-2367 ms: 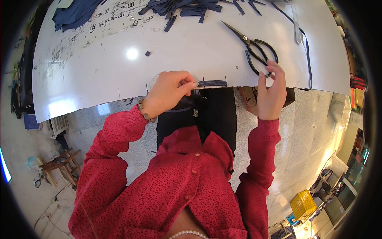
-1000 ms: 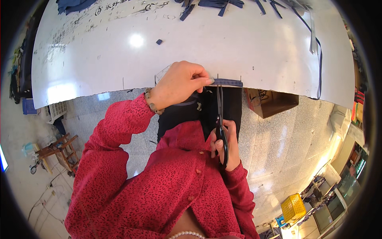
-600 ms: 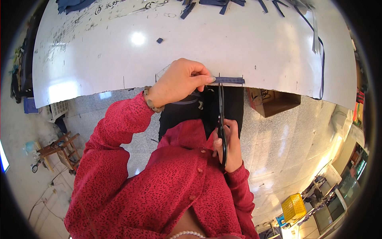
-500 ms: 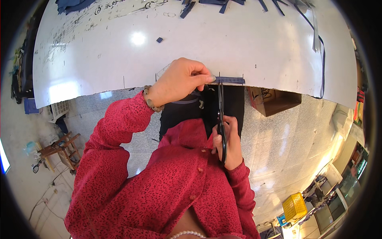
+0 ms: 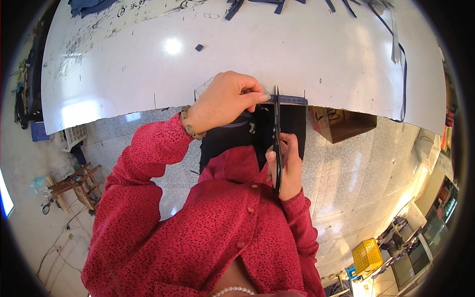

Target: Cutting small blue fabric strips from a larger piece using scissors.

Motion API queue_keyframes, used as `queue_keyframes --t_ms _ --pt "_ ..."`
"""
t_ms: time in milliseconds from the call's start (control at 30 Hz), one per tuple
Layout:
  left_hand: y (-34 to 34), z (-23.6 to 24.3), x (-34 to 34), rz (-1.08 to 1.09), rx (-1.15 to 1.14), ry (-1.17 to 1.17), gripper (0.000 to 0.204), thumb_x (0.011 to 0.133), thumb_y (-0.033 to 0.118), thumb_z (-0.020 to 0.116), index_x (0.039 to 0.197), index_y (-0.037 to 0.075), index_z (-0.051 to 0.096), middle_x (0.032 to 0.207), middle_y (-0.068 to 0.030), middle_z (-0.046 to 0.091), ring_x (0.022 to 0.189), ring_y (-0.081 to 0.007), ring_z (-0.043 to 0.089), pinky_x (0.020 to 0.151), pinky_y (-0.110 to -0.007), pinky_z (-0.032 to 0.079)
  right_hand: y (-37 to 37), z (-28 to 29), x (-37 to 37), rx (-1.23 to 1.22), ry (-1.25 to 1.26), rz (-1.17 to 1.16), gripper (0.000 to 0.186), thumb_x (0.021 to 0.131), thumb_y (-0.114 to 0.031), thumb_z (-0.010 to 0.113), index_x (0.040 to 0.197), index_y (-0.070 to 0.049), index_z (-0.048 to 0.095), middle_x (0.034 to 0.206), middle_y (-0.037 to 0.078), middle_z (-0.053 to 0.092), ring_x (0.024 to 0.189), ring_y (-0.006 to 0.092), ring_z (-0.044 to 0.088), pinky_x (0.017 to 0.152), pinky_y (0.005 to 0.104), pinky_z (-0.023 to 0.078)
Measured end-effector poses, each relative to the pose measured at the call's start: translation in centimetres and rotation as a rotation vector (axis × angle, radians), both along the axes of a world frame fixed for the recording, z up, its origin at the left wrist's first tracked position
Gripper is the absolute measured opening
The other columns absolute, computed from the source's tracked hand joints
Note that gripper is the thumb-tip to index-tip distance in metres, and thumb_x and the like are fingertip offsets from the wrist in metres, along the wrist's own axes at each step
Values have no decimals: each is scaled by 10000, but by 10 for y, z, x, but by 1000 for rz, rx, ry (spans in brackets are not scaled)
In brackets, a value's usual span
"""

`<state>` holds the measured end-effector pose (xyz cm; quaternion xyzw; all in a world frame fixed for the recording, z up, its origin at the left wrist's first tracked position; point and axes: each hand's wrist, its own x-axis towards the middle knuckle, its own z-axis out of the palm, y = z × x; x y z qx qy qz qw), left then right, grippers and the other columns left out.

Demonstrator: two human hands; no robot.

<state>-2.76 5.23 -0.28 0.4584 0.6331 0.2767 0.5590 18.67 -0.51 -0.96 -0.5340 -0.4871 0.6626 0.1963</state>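
My left hand (image 5: 222,101) pinches a narrow dark blue fabric strip (image 5: 292,100) flat on the near edge of the white table (image 5: 123,84). My right hand (image 5: 287,166) grips black scissors (image 5: 277,133) close to my chest, pointing away from me. The blades meet the strip right beside my left fingertips. Below the table edge hangs more dark fabric (image 5: 292,123), partly hidden by the hands.
Several dark blue strips and scraps (image 5: 277,6) lie along the table's far edge, a small scrap (image 5: 199,47) at mid-table, a long dark band (image 5: 402,74) at the right. A cardboard box (image 5: 341,123) sits under the table, a yellow crate (image 5: 367,255) on the floor.
My right hand picked the scissors off the table's right side, brought them to the strip at the near edge, and closed the blades on it. My left hand kept its hold.
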Motion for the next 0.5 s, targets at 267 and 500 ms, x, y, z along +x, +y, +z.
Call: queue_keyframes --t_ms 267,500 --pt "0 1 0 -15 -19 9 150 888 152 629 862 9 670 615 15 570 496 -20 423 436 -185 316 7 6 4 73 -106 73 355 927 -248 607 1126 -14 430 755 51 566 553 54 431 489 223 352" --pt "0 2 0 25 -2 25 188 851 168 637 813 -12 674 585 -28 601 522 -74 495 505 -242 395 16 -3 11 99 -183 133 383 904 -271 642 1108 -13 447 747 77 586 640 98 477 576 258 398"
